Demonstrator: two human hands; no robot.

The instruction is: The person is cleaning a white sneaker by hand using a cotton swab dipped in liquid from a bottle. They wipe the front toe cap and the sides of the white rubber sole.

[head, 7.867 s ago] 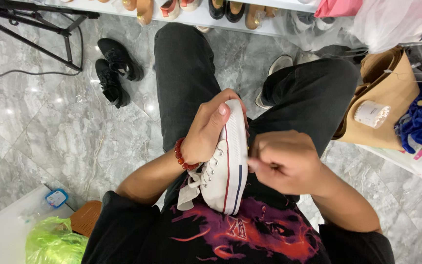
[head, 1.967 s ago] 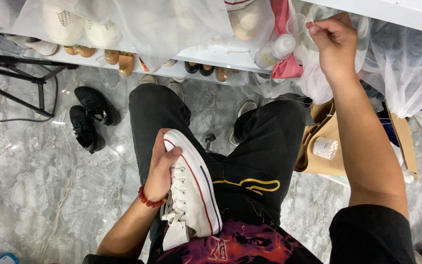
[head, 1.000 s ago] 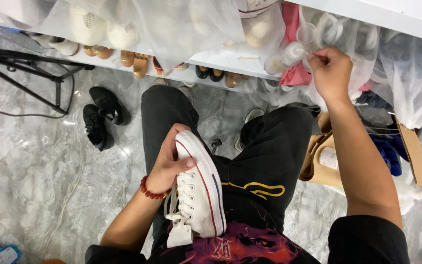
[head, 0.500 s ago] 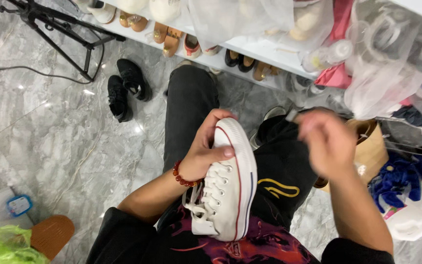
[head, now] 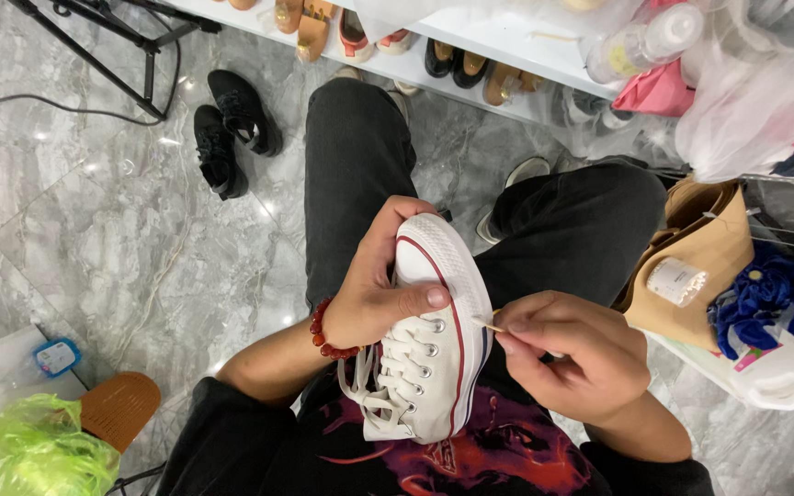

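In the head view, a white sneaker (head: 434,344) lies on the lap of a seated person in black trousers, above a grey marble floor (head: 94,239). Its long axis runs nearly straight away from the body: the rubber toe cap points forward toward the white shelf (head: 507,41) at the top edge, the heel and loose laces toward the belly. It is rolled slightly, so the laced upper faces left and the striped sole edge faces right.

The left hand (head: 374,289), with a red bead bracelet (head: 323,331) on the wrist, wraps the toe end; its fingers (head: 388,225) curl over the far side and the thumb presses on the upper just ahead of the eyelets.

The right hand (head: 576,354) is just beside the sole edge, fingers drawn together and pinched on a thin wooden stick (head: 486,322), whose tip touches the rubber sidewall.

A brown paper bag (head: 719,253) stands well to the right, and a pair of black shoes (head: 232,129) lies on the floor to the upper left.
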